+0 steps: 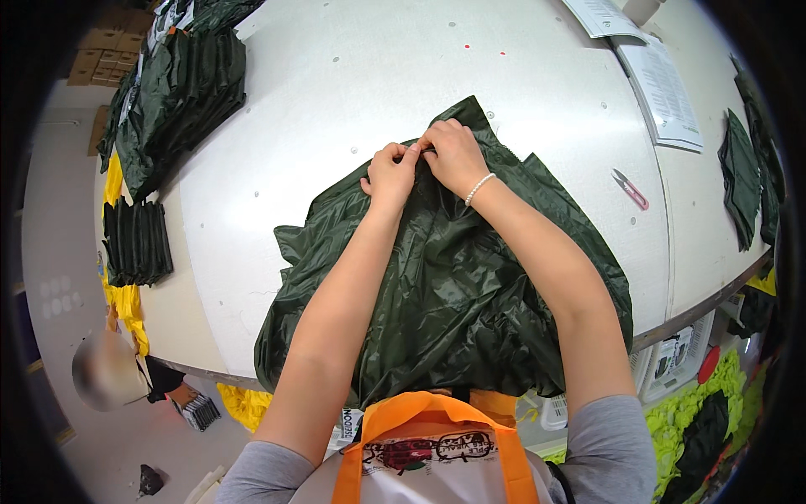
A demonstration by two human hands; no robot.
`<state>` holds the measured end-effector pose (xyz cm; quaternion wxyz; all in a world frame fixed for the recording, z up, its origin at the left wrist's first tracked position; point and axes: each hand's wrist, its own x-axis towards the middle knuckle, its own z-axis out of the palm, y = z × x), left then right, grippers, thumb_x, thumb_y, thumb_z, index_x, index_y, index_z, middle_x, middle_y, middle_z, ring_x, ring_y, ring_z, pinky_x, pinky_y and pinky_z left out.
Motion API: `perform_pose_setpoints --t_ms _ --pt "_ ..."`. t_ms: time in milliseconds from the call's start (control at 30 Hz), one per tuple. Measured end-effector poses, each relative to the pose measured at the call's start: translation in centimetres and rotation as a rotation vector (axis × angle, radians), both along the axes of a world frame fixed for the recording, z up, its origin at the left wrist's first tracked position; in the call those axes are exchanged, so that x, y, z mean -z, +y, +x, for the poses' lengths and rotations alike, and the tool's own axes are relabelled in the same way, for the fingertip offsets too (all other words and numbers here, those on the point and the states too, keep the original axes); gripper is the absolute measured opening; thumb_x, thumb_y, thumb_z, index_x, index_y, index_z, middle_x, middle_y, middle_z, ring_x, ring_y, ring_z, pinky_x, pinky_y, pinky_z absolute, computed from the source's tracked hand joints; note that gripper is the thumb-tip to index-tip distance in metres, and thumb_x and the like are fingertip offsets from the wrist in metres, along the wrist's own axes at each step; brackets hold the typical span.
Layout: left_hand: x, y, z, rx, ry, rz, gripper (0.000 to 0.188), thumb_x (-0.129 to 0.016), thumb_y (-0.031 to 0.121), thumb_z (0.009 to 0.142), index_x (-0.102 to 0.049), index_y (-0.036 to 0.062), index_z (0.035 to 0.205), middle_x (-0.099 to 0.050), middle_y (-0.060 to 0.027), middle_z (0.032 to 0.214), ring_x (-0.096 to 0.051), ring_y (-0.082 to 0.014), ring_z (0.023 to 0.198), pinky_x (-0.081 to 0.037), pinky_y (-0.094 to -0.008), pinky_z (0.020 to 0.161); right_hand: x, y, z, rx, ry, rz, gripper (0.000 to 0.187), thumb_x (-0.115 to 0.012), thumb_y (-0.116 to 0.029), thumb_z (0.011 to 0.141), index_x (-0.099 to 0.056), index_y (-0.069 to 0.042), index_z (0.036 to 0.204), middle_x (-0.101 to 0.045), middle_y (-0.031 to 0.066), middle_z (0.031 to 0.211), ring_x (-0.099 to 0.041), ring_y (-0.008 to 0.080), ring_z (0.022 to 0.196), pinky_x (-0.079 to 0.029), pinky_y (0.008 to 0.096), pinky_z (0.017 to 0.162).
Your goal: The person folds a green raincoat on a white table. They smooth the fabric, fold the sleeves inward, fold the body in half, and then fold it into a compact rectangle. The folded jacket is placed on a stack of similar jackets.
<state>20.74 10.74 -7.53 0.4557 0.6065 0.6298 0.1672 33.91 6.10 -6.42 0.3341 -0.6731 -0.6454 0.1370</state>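
Grip: two hands, left hand (pixel 391 174), right hand (pixel 454 154), pinch one green garment (pixel 453 286).

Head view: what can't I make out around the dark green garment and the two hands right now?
- What the left hand and right hand pinch on the dark green garment: hidden by the fingers.
- The garment's near edge: covered by the forearms and the orange strap.
- The papers: print too small, bent by the fisheye rim.
- The small snips: too small to tell open or closed.
- The dark stack: item count unclear.
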Motion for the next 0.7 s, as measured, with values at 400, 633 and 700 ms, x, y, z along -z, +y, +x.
perform_pose_setpoints --t_ms 400,633,700 --pt "-2.6 -1.0 0.1 -0.234 -0.346 -0.055 0.010 -0.069 0.009 0.078 -0.068 -0.0008 0.076 -0.061 -0.0007 0.066 -0.050 -0.0063 0.057 -0.038 -0.0214 0.052 -1.8 -0.2 1.7 -0.210 -0.197 0.045 0.005 -0.064 -0.011 0.080 -0.062 -0.007 0.083 -0.061 0.0069 0.086 -0.054 0.0246 0.090 -0.042 0.0353 0.082" --pt "-2.3 -0.8 -2.7 -0.137 0.078 0.307 0.015 -0.065 0.014 0.077 -0.063 -0.0005 0.076 -0.062 -0.0086 0.065 -0.055 -0.0156 0.060 -0.045 -0.0302 0.061 -1.4 -0.1 3.2 -0.204 -0.286 0.105 0.004 -0.061 -0.011 0.082 -0.062 -0.007 0.085 -0.060 0.0067 0.087 -0.054 0.0242 0.091 -0.042 0.0346 0.083" --pt "-2.1 -0.6 -5.6 -0.156 0.139 0.381 0.015 -0.066 0.014 0.076 -0.062 -0.0001 0.075 -0.061 -0.0083 0.064 -0.054 -0.0154 0.060 -0.044 -0.0305 0.060 -1.1 -0.4 3.8 -0.140 -0.273 0.088 0.004 -0.062 -0.011 0.083 -0.062 -0.007 0.084 -0.060 0.0072 0.086 -0.054 0.0252 0.091 -0.042 0.0353 0.082"
